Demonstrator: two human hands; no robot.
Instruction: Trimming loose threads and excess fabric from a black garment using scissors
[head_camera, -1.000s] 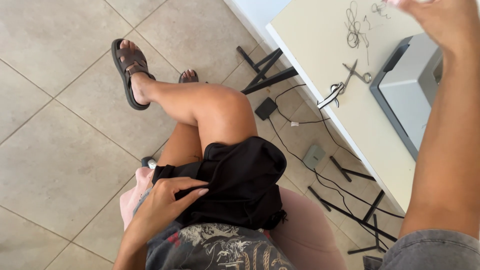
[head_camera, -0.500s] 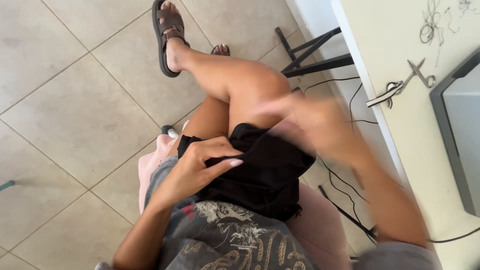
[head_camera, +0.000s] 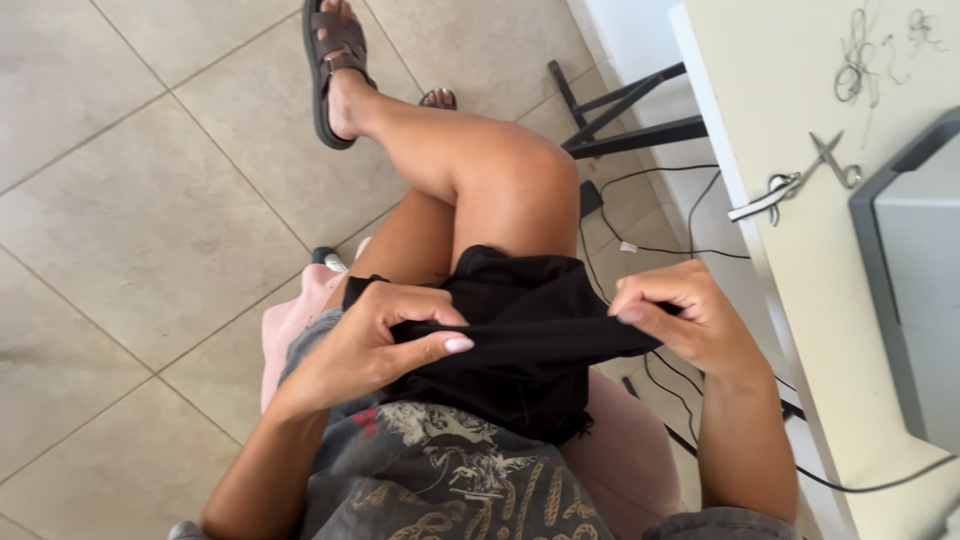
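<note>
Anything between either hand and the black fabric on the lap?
Nothing visible. The left hand and right hand each pinch the black fabric directly, holding it stretched between them above the lap.

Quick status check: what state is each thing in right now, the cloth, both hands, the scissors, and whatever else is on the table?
black cloth: bunched on the lap, edge stretched between both hands
left hand: pinching the cloth's edge
right hand: pinching the cloth's other end
scissors: lying near the table edge, blades look parted, untouched
thread scraps: loose on the table
grey machine: on the table, only partly in view
</note>
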